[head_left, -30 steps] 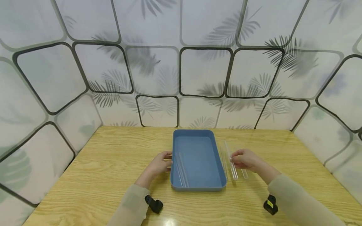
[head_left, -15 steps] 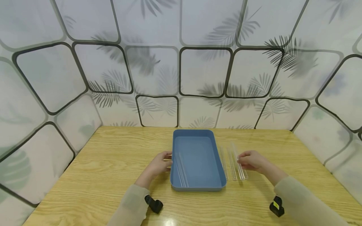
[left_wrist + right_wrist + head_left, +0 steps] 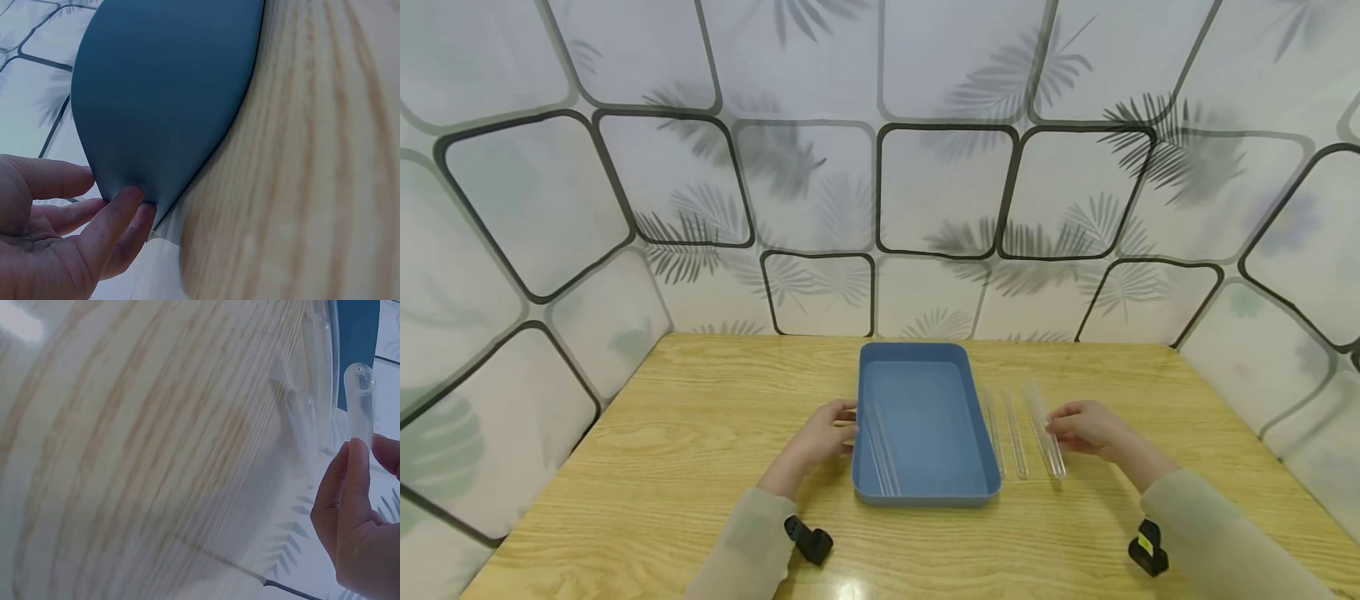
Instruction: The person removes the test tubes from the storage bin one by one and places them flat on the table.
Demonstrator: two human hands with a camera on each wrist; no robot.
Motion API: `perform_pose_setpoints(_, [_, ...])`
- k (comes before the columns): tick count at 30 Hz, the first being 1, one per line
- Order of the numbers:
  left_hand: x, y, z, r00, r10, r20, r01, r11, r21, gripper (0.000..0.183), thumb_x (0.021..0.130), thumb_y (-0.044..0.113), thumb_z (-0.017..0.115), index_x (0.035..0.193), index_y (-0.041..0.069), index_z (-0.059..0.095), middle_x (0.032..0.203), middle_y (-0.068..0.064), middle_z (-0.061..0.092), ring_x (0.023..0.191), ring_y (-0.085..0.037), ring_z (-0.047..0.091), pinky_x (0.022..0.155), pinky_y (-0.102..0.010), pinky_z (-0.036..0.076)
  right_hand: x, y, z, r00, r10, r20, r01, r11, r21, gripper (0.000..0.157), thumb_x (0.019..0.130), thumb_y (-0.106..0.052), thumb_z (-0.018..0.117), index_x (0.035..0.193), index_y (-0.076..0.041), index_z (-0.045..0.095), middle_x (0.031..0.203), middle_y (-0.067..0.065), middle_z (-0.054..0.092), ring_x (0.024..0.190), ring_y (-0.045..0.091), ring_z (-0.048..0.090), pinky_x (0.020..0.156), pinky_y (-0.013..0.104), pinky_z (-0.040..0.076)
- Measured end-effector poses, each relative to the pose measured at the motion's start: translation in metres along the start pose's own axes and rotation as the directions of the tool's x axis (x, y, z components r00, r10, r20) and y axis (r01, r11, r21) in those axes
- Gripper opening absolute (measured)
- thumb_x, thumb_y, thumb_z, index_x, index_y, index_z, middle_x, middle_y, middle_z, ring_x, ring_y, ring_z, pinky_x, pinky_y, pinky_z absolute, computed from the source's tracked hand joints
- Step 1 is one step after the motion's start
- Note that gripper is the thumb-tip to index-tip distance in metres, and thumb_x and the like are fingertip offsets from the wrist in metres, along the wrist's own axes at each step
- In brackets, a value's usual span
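Observation:
A blue tray (image 3: 925,417) lies on the table, with clear tubing or glass-like tubes (image 3: 882,454) along its left side; how many is hard to tell. At the tray's left wall my left hand (image 3: 823,433) rests its fingertips, with the fingers (image 3: 115,222) touching the outer side. Right of the tray, my right hand (image 3: 1086,429) pinches a clear test tube (image 3: 360,403) between thumb and fingertips, its rounded end showing in the right wrist view. Two more clear test tubes, a near one (image 3: 994,433) and another (image 3: 1016,437), lie between the tray and this hand.
The wood-grain table (image 3: 722,400) ends at a patterned cloth wall (image 3: 820,192) behind and on both sides. In the head view the held tube overlaps the spot where another tube was lying.
My right hand has moved to the right with the test tube it pinches, passing over the tubes on the table. The left hand and the tray have stayed in place.

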State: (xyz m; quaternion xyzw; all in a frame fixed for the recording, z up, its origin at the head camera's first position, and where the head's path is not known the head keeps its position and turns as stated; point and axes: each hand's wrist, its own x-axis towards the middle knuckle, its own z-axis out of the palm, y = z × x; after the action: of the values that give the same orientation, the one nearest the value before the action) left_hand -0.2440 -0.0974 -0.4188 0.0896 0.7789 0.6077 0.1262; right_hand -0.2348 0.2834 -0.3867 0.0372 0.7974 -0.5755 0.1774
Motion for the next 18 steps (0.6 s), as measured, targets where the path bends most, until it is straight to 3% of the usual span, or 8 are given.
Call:
perform_pose_setpoints(7, [0.001, -0.001, 0.0, 1.0, -0.011, 0.001, 0.011, 1.0, -0.009, 0.043, 0.088, -0.004, 0.044, 0.13, -0.008, 0.034, 0.12, -0.028, 0.041, 0.102, -0.036, 0.049, 0.073, -0.04, 0.05, 0.001, 0.002, -0.007, 1.0, 0.006, -0.01, -0.005, 1.0, 0.013, 0.016, 0.081, 0.002, 0.055, 0.094, 0.011, 0.051, 0.07, 0.001, 0.055, 0.06, 0.007, 0.056, 0.058, 0.02, 0.05])
perform_pose_setpoints(18, [0.002, -0.002, -0.001, 1.0, -0.001, 0.004, 0.001, 1.0, -0.006, 0.043, 0.088, -0.004, 0.045, 0.129, -0.009, 0.035, 0.119, -0.028, 0.042, 0.101, -0.036, 0.05, 0.072, -0.041, 0.05, 0.004, 0.006, -0.013, 0.999, 0.014, -0.042, -0.016, 0.998, -0.055, 0.02, 0.083, 0.001, 0.054, 0.097, 0.015, 0.049, 0.07, 0.002, 0.056, 0.058, 0.009, 0.055, 0.058, 0.023, 0.051])
